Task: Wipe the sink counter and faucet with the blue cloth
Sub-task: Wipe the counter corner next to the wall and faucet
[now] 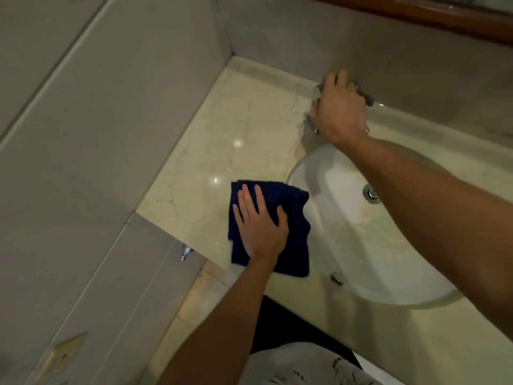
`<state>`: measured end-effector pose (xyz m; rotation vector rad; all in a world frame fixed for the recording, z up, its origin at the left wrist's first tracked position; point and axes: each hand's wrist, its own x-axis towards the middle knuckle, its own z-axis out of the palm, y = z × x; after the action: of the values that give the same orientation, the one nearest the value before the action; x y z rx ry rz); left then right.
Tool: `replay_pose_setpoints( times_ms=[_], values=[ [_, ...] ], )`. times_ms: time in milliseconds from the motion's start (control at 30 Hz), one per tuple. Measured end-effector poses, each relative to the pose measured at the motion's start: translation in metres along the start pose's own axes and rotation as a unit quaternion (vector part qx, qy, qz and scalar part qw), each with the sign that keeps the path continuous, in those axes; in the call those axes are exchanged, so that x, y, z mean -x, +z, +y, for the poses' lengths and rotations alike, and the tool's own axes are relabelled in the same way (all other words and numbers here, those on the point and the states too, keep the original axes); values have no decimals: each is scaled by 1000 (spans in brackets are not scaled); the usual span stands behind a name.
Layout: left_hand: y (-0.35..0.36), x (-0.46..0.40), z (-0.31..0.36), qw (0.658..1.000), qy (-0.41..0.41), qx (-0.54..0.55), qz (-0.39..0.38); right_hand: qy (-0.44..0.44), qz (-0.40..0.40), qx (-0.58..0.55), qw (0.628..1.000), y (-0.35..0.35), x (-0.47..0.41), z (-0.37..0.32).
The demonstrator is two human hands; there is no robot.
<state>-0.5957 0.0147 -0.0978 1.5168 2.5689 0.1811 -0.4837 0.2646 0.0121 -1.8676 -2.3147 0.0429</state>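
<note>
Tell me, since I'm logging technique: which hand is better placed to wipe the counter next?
Left. The left hand already presses flat on the blue cloth on the marble counter; the right hand is on the faucet, clothless.

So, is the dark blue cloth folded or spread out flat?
Folded: the dark blue cloth lies as a compact, layered rectangle on the cream marble counter under the flat left hand.

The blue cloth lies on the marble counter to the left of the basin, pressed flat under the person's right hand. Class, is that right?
Not quite. The head view shows the left hand pressing the blue cloth flat on the counter left of the basin; the right hand is on the faucet.
</note>
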Motion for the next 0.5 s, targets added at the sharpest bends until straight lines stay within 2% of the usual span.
replay_pose_setpoints(
  times_ms=[233,333,500],
  values=[
    [-2,-139,18,995,90,-7,33,16,-3,12,1000,1,0,-2],
    [-1,-198,38,994,102,1,47,18,-5,20,1000,3,-1,-3],
    [-2,-265,66,994,112,1,14,11,7,38,999,7,-1,-2]
  ],
)
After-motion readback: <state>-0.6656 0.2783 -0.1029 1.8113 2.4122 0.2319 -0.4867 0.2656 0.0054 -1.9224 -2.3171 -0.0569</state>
